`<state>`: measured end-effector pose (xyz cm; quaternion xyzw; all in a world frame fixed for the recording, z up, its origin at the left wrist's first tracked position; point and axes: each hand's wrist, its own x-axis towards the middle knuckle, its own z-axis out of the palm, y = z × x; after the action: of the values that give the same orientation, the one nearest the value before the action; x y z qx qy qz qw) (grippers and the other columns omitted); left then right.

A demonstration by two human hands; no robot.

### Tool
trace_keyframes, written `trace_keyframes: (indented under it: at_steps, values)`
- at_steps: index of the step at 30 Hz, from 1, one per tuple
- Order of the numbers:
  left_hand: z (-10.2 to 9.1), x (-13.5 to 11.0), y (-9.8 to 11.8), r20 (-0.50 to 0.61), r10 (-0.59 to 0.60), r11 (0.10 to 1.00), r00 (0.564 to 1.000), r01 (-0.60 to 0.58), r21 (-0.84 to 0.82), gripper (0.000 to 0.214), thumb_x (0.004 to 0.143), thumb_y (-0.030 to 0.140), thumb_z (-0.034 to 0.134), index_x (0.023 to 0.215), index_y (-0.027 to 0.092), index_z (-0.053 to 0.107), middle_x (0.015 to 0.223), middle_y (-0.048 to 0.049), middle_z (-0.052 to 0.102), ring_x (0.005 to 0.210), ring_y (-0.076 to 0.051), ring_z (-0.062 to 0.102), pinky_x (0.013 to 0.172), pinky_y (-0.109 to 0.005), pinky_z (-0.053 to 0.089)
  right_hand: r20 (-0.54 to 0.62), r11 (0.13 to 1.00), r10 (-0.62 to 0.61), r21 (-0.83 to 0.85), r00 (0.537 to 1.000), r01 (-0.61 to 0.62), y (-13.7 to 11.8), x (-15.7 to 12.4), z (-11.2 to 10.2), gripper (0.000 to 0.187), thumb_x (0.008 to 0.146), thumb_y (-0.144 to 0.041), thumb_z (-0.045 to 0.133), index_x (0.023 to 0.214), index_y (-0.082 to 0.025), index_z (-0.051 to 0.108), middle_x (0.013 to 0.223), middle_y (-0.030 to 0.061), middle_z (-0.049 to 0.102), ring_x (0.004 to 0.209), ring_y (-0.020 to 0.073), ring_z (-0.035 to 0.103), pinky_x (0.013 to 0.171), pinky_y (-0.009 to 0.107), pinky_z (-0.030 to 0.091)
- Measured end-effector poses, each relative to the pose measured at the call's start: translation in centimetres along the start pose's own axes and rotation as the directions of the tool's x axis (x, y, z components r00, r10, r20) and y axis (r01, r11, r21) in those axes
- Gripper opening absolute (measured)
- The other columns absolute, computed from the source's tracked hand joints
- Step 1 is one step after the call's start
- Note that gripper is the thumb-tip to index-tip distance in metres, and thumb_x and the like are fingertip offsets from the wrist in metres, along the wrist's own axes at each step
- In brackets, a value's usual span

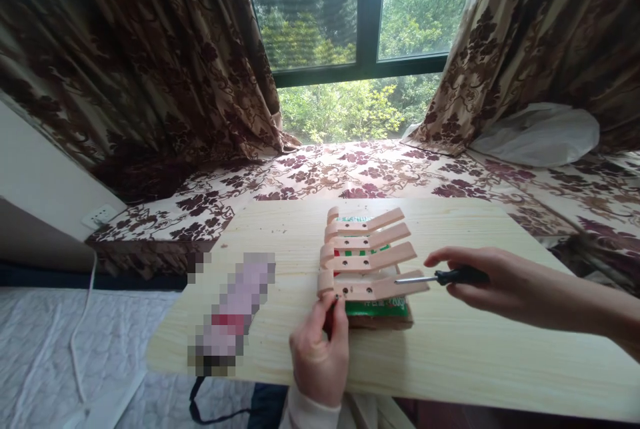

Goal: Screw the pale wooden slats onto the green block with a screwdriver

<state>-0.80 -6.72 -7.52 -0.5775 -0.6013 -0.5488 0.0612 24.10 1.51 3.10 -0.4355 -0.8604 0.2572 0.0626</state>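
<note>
A pale wooden rack (350, 262) with several angled slats lies across a green printed package (380, 308) on the table. Each slat carries two dark round spots, which look like screws or screw holes. My left hand (320, 342) is closed in a pinch at the near left end of the closest slat. What sits between its fingertips, if anything, is too small to make out. My right hand (480, 276) grips the black handle of a screwdriver (417, 280). The metal shaft points left, its tip over the closest slat, right of the dark spots; contact is unclear.
A blurred-out pinkish object (235, 309) with a black strap lies left on the light wooden table (280, 342). Small crumbs are scattered near the far edge. Behind is a flower-patterned window seat (350, 169), with a white bag (540, 136) at right.
</note>
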Motion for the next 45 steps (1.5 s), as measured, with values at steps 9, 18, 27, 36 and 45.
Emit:
trace_keyframes:
  at_steps: [9, 18, 27, 36, 45]
  values:
    - [-1.8, 1.5, 0.2, 0.015, -0.061, 0.998, 0.998, 0.061, 0.0, 0.01, 0.077, 0.022, 0.06, 0.086, 0.019, 0.064, 0.071, 0.0023, 0.068, 0.058, -0.007, 0.062, 0.055, -0.013, 0.048, -0.053, 0.992, -0.126, -0.022, 0.991, 0.125, -1.5, 1.7, 0.2, 0.037, 0.083, -0.028, 0.047, 0.12, -0.023, 0.052, 0.074, 0.0012, 0.064, 0.057, 0.0127, 0.054, 0.056, 0.023, 0.041]
    - [-2.3, 2.9, -1.1, 0.052, 0.1, 0.993, 0.994, -0.103, 0.059, 0.013, 0.075, 0.012, 0.06, 0.086, 0.019, 0.063, 0.119, -0.0078, 0.053, 0.086, -0.012, 0.057, 0.075, -0.027, 0.05, -0.159, 0.985, -0.175, -0.024, 0.972, 0.173, -0.8, 4.4, 0.2, 0.033, 0.085, -0.03, 0.047, 0.116, -0.025, 0.055, 0.096, 0.004, 0.066, 0.07, 0.0145, 0.058, 0.061, 0.024, 0.042]
    - [-1.5, 2.6, -1.7, 0.09, 0.114, 0.99, 0.989, -0.12, 0.074, 0.017, 0.076, 0.012, 0.059, 0.091, 0.019, 0.062, 0.107, -0.007, 0.057, 0.092, -0.014, 0.058, 0.079, -0.028, 0.05, -0.152, 0.986, -0.161, -0.076, 0.975, 0.151, -0.9, 5.3, 0.6, 0.026, 0.087, -0.034, 0.045, 0.108, -0.022, 0.055, 0.082, 0.0031, 0.066, 0.065, 0.0139, 0.057, 0.058, 0.024, 0.041]
    - [-1.4, 1.9, -0.1, 0.094, 0.016, 0.999, 0.995, -0.019, 0.028, 0.022, 0.077, 0.012, 0.058, 0.097, 0.019, 0.064, 0.067, 0.0012, 0.057, 0.059, -0.008, 0.054, 0.059, -0.02, 0.048, -0.169, 0.863, -0.313, -0.463, 0.935, 0.205, -3.9, 7.9, 0.3, 0.024, 0.083, -0.017, 0.045, 0.097, -0.022, 0.065, 0.075, 0.0041, 0.061, 0.064, 0.015, 0.055, 0.051, 0.025, 0.026]
    - [0.7, 1.9, -0.9, 0.05, -0.062, 0.998, 0.997, 0.063, -0.015, 0.012, 0.077, 0.018, 0.059, 0.088, 0.019, 0.066, 0.072, 0.0, 0.064, 0.065, -0.01, 0.06, 0.062, -0.019, 0.05, -0.118, 0.852, -0.293, -0.482, 0.949, 0.203, -4.6, 8.0, 0.1, 0.024, 0.086, -0.019, 0.042, 0.096, -0.022, 0.063, 0.076, 0.0038, 0.061, 0.064, 0.0149, 0.055, 0.05, 0.027, 0.021]
